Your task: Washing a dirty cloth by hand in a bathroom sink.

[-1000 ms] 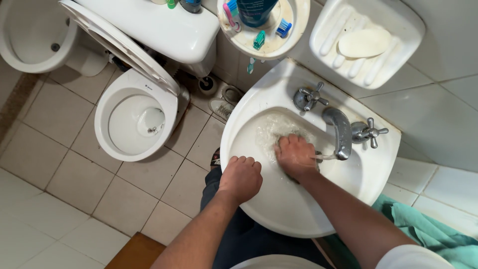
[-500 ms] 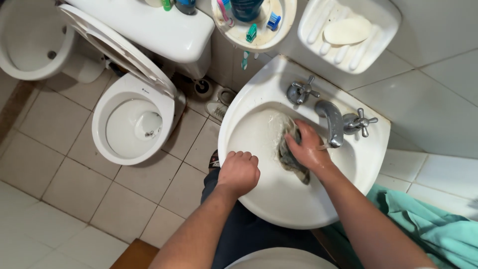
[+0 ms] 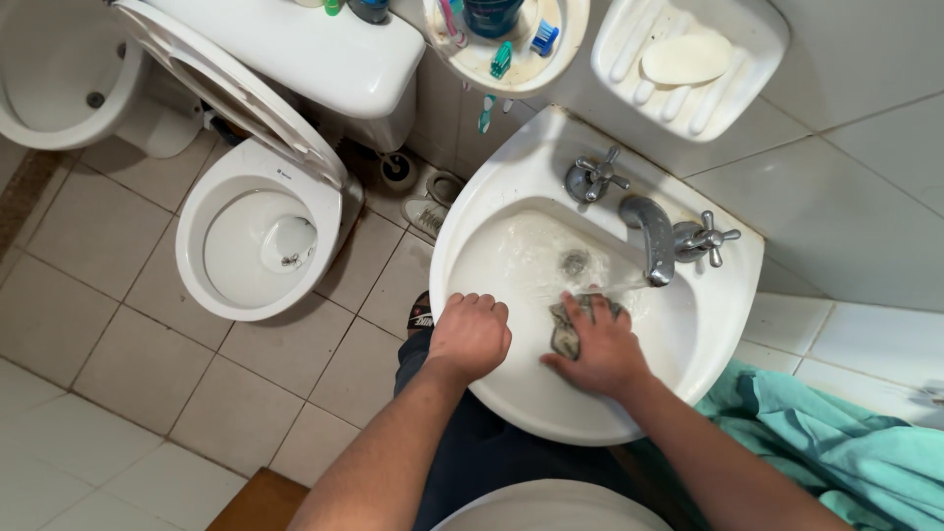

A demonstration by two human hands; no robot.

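Our right hand (image 3: 602, 352) was pressed flat-ish on a wet greyish cloth (image 3: 568, 329), fingers spread over it and pinning it to the inside of the white sink (image 3: 551, 403) rather than closed around it. Our left hand (image 3: 470, 334) was curled into a loose fist on the sink's front rim, holding nothing that we could see.

Water was running from the metal tap (image 3: 649, 236) and swirling round the drain (image 3: 575, 262), with a cross-handled valve on each side of the spout. The cloth sat on the near slope of the basin, just this side of the drain, poking out from under our fingertips toward the left.

Around us was a small tiled bathroom: toilet (image 3: 258, 246) with its seat up on the left, a bar of soap (image 3: 685, 59) in a wall dish above the sink, toothbrushes on a round shelf (image 3: 511, 61), and a teal towel (image 3: 836, 442) at lower right.
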